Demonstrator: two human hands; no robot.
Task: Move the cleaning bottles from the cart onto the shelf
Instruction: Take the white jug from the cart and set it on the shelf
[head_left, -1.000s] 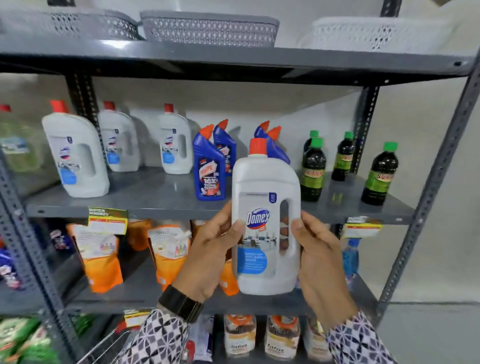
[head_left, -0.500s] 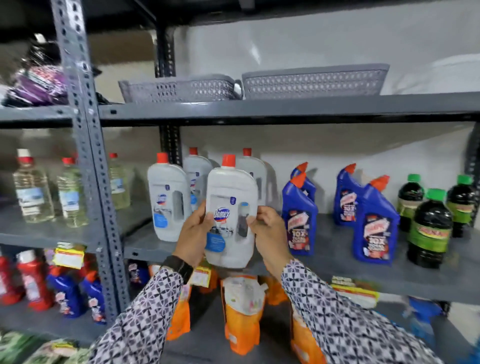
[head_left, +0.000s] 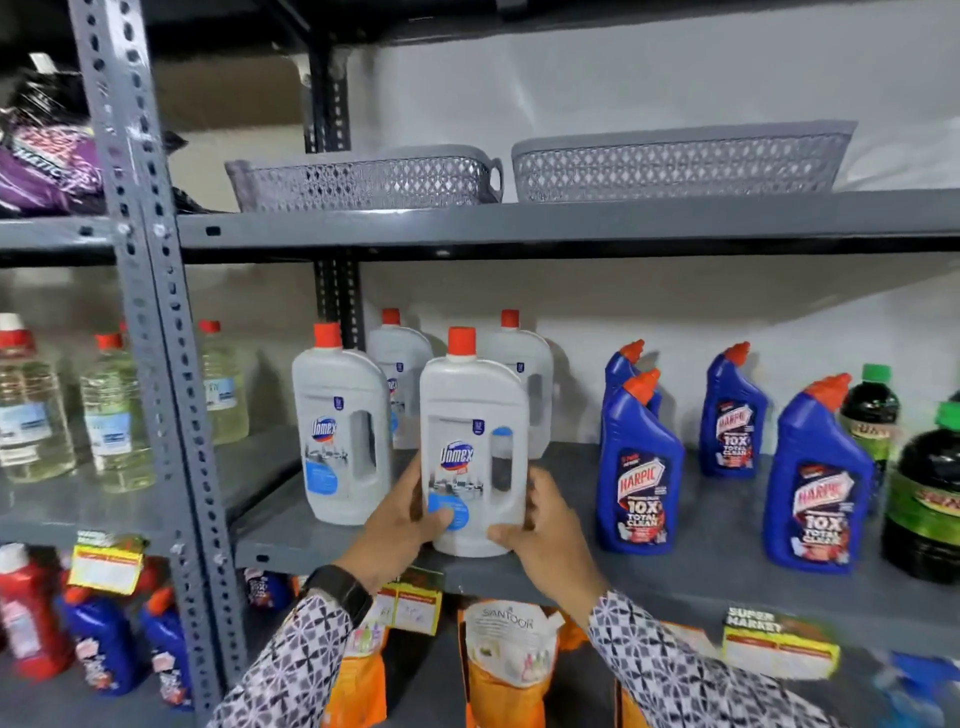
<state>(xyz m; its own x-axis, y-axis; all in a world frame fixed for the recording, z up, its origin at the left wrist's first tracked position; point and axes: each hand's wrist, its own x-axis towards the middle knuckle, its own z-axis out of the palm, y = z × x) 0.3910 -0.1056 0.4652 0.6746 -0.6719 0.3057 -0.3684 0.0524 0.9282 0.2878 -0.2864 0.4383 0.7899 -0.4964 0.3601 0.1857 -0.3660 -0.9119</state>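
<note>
The white Domex bottle (head_left: 474, 452) with the red cap stands upright at the front edge of the grey metal shelf (head_left: 717, 540), and its base seems to rest on the shelf board, though the fingers hide part of the bottom. The left hand (head_left: 400, 519) presses the lower left side of the bottle, with the thumb over the blue round label. The right hand (head_left: 540, 525) presses the lower right side, fingers curled around the corner, so the bottle is clamped between the 2 hands. Both wrists come out of patterned black and white sleeves (head_left: 670, 670), and a dark watch (head_left: 340, 590) sits on the left wrist.

Just to the left stands another Domex bottle (head_left: 340, 436), near but apart. Behind are 2 more white bottles (head_left: 402, 379), partly covered by the front ones. To the right stand blue Harpic bottles (head_left: 639, 467); I count 4, one mostly hidden behind another. Further right, the dark bottles with green caps (head_left: 924, 483) are cut off by the picture edge.

On the shelf above rest 2 grey baskets (head_left: 675, 166). Below hang yellow price tags (head_left: 779, 644), blurred, and orange pouches (head_left: 506, 670), cut off at the bottom. Left of the upright post (head_left: 156, 364) stand clear bottles of yellowish liquid (head_left: 111, 421), hard to read.
</note>
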